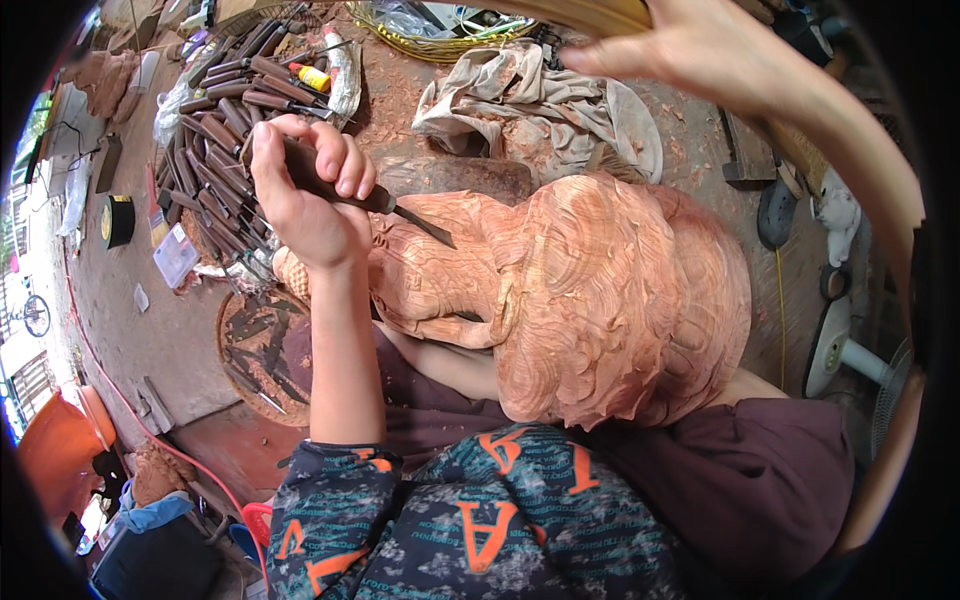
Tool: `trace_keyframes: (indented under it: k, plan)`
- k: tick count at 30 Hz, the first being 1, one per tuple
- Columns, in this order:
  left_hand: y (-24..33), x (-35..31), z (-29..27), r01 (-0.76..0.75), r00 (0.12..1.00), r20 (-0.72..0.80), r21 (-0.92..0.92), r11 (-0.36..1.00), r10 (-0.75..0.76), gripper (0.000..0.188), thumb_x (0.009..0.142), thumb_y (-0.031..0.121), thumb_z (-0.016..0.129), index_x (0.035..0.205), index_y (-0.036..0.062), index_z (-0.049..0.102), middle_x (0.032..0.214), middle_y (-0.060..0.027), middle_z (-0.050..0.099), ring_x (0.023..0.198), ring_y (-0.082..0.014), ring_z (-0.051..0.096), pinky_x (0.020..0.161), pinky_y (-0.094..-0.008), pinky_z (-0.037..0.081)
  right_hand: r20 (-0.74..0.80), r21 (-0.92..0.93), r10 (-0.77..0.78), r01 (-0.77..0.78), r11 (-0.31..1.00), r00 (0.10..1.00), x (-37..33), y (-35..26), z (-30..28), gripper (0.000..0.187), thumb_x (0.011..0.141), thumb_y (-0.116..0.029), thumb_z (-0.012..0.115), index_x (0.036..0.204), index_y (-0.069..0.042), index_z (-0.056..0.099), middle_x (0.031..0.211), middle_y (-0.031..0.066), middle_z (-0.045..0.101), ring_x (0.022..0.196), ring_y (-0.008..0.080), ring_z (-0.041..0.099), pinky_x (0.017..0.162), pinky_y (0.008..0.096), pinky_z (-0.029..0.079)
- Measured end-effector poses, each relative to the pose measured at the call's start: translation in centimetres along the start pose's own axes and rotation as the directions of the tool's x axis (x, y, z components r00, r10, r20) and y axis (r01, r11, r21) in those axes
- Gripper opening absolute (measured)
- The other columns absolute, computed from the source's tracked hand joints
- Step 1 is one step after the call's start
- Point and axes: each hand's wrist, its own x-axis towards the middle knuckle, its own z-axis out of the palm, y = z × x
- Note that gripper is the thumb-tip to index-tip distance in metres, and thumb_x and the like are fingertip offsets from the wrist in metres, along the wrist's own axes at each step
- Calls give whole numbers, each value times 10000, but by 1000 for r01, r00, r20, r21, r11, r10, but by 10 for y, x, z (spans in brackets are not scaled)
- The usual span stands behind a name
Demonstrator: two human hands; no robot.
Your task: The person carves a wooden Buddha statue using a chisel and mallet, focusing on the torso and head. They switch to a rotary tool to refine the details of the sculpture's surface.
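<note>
My left hand (315, 190) is closed around the dark wooden handle of a carving chisel (425, 226). Its thin metal blade points down to the right, with the tip over or against a reddish wood carving (590, 290); I cannot tell whether it touches. The carving lies across my lap, cut with swirling folds and scalloped edges. At the top right, my right hand (690, 60) is raised close to the camera. Its thumb lies under a tan curved brim (590, 12) that runs into the hand, while its other fingers are mostly cut off by the frame.
Many wooden-handled carving tools (215, 165) are heaped at the left, near a yellow bottle (312, 78). Below them sits a round basket (228, 345) with blades and chips. A crumpled grey cloth (540, 100) lies beyond the carving. A fan (850, 350) stands at the right.
</note>
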Motion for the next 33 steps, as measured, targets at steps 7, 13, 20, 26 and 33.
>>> trace_keyframes:
  k: [7,13,20,26,33]
  plan:
    - [-10,18,5,131,991,-34,47,990,-130,310,962,372,468,778,122,463,530,-1,349,407,-95,303,382,-249,260,-103,-244,-168,139,960,980,11,4,3,618,846,-361,619,1308,9,442,1124,190,579,1030,252,562,904,378,444]
    - [-15,20,-6,146,984,-104,33,989,-142,326,958,378,456,756,122,446,525,7,331,405,-89,282,375,-248,236,-130,-331,-235,182,926,963,10,14,14,615,820,-323,640,1303,4,448,1100,180,585,1014,243,571,888,367,450]
    - [-16,17,-10,149,976,-163,9,989,-146,309,954,349,443,734,133,419,519,20,316,410,-83,273,379,-243,227,-157,-420,-305,216,882,939,6,22,27,616,789,-279,665,1298,-1,454,1072,169,591,995,231,580,869,353,457]
    - [-17,10,-14,143,978,-147,-62,988,-151,289,954,339,438,744,143,471,527,38,308,418,-65,270,385,-224,220,-195,-513,-360,218,830,912,1,30,35,622,763,-241,686,1293,-6,459,1048,159,596,979,222,588,853,341,462]
    - [28,-19,2,-193,944,-260,56,980,201,234,964,294,403,945,85,506,625,-13,401,494,-108,350,418,-221,276,-222,-617,-509,284,734,832,20,47,52,634,733,-196,711,1288,-12,465,1020,148,603,960,210,597,835,328,469]
